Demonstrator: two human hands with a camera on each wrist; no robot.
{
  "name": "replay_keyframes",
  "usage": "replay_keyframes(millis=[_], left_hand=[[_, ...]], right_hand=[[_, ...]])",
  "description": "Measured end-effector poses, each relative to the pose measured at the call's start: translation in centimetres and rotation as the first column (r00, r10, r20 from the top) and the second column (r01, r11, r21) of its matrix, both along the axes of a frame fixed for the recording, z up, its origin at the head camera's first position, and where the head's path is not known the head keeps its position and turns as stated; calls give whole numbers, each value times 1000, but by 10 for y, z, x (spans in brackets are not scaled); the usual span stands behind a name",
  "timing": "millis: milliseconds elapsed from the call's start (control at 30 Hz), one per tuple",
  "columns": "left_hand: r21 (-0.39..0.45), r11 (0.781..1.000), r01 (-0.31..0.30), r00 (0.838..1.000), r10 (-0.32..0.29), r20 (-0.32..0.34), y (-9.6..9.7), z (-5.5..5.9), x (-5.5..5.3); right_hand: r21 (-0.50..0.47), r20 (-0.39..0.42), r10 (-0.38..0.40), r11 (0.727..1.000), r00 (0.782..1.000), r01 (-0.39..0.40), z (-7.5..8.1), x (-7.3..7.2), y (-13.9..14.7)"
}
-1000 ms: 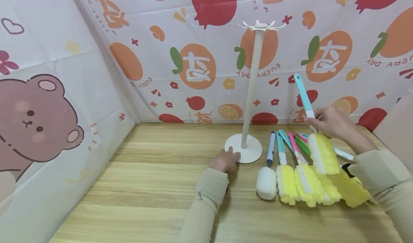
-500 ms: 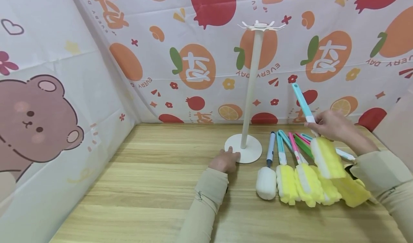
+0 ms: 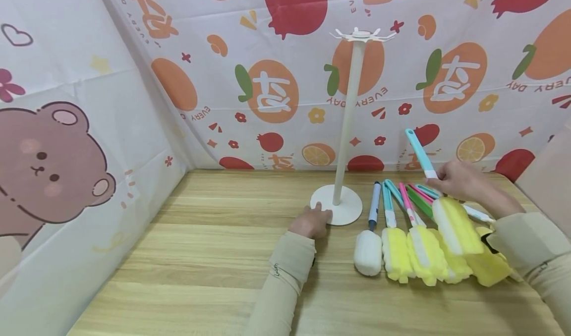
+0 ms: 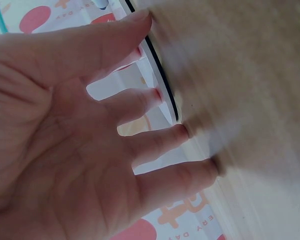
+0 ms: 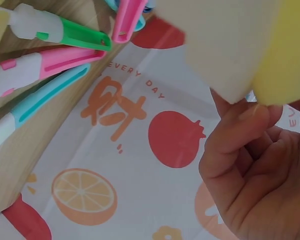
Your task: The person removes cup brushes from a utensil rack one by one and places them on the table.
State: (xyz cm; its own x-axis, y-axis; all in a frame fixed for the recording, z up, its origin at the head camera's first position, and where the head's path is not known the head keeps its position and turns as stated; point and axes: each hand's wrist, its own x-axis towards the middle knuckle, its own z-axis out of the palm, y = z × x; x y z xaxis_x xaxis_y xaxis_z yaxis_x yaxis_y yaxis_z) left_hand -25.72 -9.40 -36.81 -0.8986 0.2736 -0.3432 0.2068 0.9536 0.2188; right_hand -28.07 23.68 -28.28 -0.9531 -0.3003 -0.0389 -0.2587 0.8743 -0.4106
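Observation:
My right hand (image 3: 464, 181) grips a sponge bottle brush (image 3: 458, 227) by the lower part of its turquoise and white handle. The handle slants up and left, with the yellow and white sponge head hanging below the hand over other brushes. In the right wrist view the sponge (image 5: 290, 50) hides part of the grip. My left hand (image 3: 310, 222) touches the round base of a white stand (image 3: 350, 204). In the left wrist view its fingers (image 4: 175, 182) are spread, fairly straight, at the base edge and the tabletop. The stand's pole is upright, topped by a ring of bare hooks.
A white-headed brush (image 3: 368, 253) with a grey-blue handle lies right of the stand. Several yellow sponge brushes (image 3: 398, 256) lie beside it, their handles turquoise, pink and green (image 3: 421, 200). Printed cloth (image 3: 285, 38) hangs behind and left of the wooden table (image 3: 214, 256).
My right hand has lowered the bottle brush a little and shifted slightly right, bringing it closer to the brushes on the table. The left hand and the stand have stayed in place.

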Motion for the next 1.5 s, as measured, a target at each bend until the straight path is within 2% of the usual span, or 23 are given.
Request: replay_keyframes(millis=[167,333,567,733,1067,1500], left_hand=[[0,1000,-6,1000,6,11,0,1,-1],[-2,1000,-3,1000,3,7,0,1,0],[-3,1000,-9,1000,9,11,0,1,0],[-2,1000,-16,1000,16,20,0,0,0],[-7,1000,-28,999,29,24,0,1,0],[-7,1000,-31,999,31,23,0,0,1]], right_hand=[[6,30,10,1000,999,-11,-4,-1,3],[7,39,54,998,998,-54,-9,-1,5],[34,140,52,998,989,-57,-16,0,9],[36,156,68,997,985,-75,-21,-1,11],[15,236,138,989,962,-146,-33,0,14],[24,304,143,987,942,-158,-39,0,14]])
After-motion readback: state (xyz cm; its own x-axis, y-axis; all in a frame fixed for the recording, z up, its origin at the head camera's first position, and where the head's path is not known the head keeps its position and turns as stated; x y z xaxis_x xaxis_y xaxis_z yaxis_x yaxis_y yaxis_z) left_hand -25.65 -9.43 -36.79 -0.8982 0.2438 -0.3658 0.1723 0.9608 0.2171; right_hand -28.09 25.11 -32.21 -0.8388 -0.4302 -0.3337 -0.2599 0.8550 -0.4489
